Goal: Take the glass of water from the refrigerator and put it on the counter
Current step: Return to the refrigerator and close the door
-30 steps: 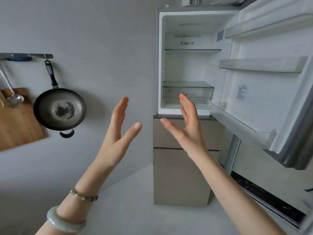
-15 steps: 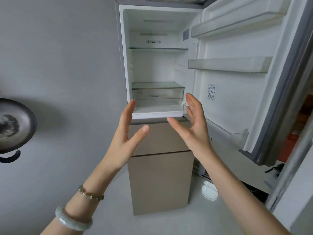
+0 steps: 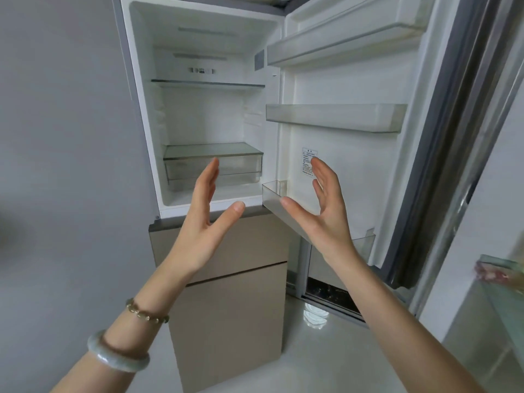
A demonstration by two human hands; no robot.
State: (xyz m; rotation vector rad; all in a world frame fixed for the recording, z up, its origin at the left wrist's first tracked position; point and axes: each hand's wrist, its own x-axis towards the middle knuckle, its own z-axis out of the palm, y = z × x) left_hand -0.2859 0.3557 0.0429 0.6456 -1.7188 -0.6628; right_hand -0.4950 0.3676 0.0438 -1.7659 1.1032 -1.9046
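Note:
The refrigerator (image 3: 141,109) stands ahead with its upper door (image 3: 354,171) swung open to the right. Its white inside shows a glass shelf (image 3: 207,83) and a clear drawer (image 3: 212,163); no glass of water shows on the shelves or in the door bins. My left hand (image 3: 204,222) is raised in front of the compartment's lower edge, fingers apart, palm facing right, holding nothing. My right hand (image 3: 323,211) is up in front of the lowest clear door bin (image 3: 272,194), fingers spread, palm facing left, also holding nothing.
Two beige lower drawers (image 3: 235,307) sit under the open compartment. A grey wall (image 3: 62,165) fills the left. A pale glossy floor (image 3: 312,350) lies below. At the right edge are a metal door frame and a blurred glass surface (image 3: 499,279) with something reddish.
The view has swung right and closer to the refrigerator; the hanging pan has left the frame. Both hands stay raised and open, now slightly wider apart.

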